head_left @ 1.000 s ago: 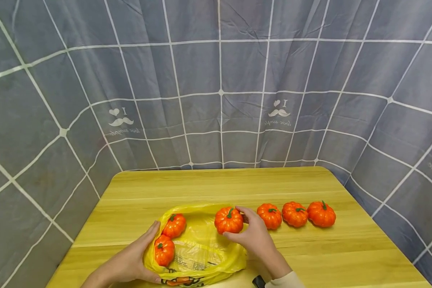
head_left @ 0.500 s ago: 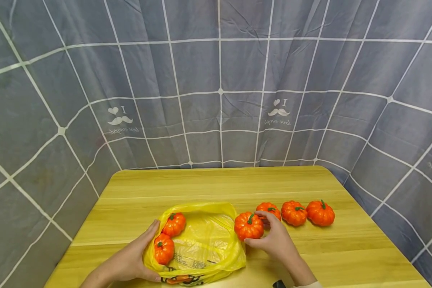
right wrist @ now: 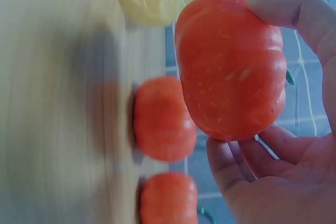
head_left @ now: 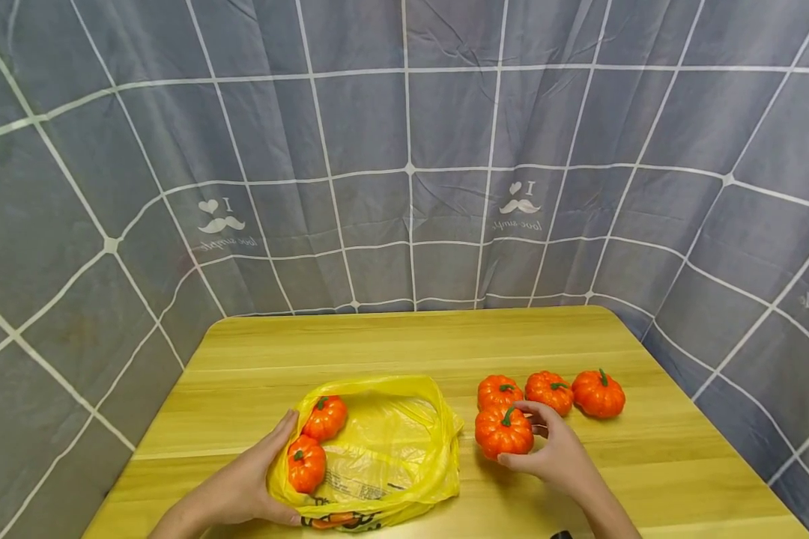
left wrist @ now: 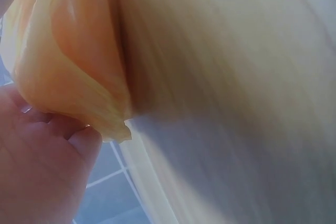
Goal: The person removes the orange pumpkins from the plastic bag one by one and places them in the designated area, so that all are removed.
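Table shows between bag rim and pumpkin in right hand, clearance uncertain.

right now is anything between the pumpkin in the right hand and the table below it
Nothing visible: the held pumpkin is over bare table, with the yellow bag to its left and the row's leftmost pumpkin just behind.

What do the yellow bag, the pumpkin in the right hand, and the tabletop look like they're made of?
Yellow bag: thin, glossy plastic film, crinkled, with orange showing through. Pumpkin in the right hand: perhaps plastic or coated foam, given its shiny orange surface, though that's unsure. Tabletop: wood or wood-look laminate, smooth, with long grain streaks.
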A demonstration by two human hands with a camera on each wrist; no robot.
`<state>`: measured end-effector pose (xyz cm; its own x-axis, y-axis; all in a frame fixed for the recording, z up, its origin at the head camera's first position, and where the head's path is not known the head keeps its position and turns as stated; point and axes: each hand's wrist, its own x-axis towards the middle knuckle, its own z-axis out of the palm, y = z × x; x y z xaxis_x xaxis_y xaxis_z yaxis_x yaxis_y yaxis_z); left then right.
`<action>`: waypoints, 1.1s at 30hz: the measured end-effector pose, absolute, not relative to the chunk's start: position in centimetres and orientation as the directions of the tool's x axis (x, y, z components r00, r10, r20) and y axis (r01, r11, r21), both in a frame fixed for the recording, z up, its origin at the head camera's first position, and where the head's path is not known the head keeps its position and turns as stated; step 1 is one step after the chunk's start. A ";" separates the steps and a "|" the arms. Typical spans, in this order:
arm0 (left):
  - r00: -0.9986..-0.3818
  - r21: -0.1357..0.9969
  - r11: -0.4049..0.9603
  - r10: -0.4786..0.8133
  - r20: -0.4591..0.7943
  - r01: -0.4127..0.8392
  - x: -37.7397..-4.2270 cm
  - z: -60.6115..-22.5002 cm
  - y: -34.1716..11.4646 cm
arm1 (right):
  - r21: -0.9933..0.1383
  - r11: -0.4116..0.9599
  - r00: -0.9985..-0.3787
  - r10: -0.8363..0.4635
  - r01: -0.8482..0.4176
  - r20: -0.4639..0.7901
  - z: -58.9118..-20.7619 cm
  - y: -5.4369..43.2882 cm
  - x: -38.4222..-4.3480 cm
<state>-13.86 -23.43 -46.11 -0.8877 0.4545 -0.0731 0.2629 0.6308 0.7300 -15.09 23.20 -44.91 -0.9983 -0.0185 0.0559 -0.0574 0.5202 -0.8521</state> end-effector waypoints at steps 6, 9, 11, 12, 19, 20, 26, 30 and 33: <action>-0.887 0.727 0.629 0.458 -0.062 0.274 -13.9 -46.2 -23.4 | -0.827 0.559 -0.997 -0.011 -0.066 0.072 -45.1 25.5 -14.6; -0.886 0.730 0.627 0.459 -0.064 0.272 -13.8 -46.3 -23.4 | -0.817 0.573 -0.998 -0.002 -0.059 0.070 -45.3 26.8 -14.4; -0.886 0.729 0.628 0.459 -0.065 0.272 -13.9 -46.3 -23.4 | -0.809 0.586 -0.997 0.008 -0.056 0.076 -45.5 27.8 -14.2; -0.885 0.728 0.628 0.461 -0.064 0.274 -13.9 -46.3 -23.4 | -0.804 0.593 -0.997 0.018 -0.045 0.070 -45.6 28.3 -14.1; -0.881 0.733 0.623 0.468 -0.070 0.273 -13.9 -46.4 -23.5 | -0.776 0.630 -0.996 0.083 0.037 0.020 -46.6 31.5 -13.3; -0.881 0.734 0.622 0.468 -0.072 0.271 -13.9 -46.4 -23.5 | -0.776 0.629 -0.996 0.091 0.047 0.013 -46.8 31.9 -13.3; -0.883 0.735 0.623 0.464 -0.073 0.267 -13.9 -46.3 -23.6 | -0.758 0.638 -0.988 0.144 0.136 -0.057 -47.0 34.3 -13.3; -0.883 0.738 0.622 0.462 -0.077 0.261 -13.8 -46.2 -23.6 | -0.750 0.642 -0.983 0.175 0.156 -0.054 -47.2 35.2 -13.2; -0.883 0.741 0.619 0.463 -0.079 0.259 -13.8 -46.2 -23.6 | -0.742 0.645 -0.978 0.193 0.183 -0.074 -47.2 35.7 -13.2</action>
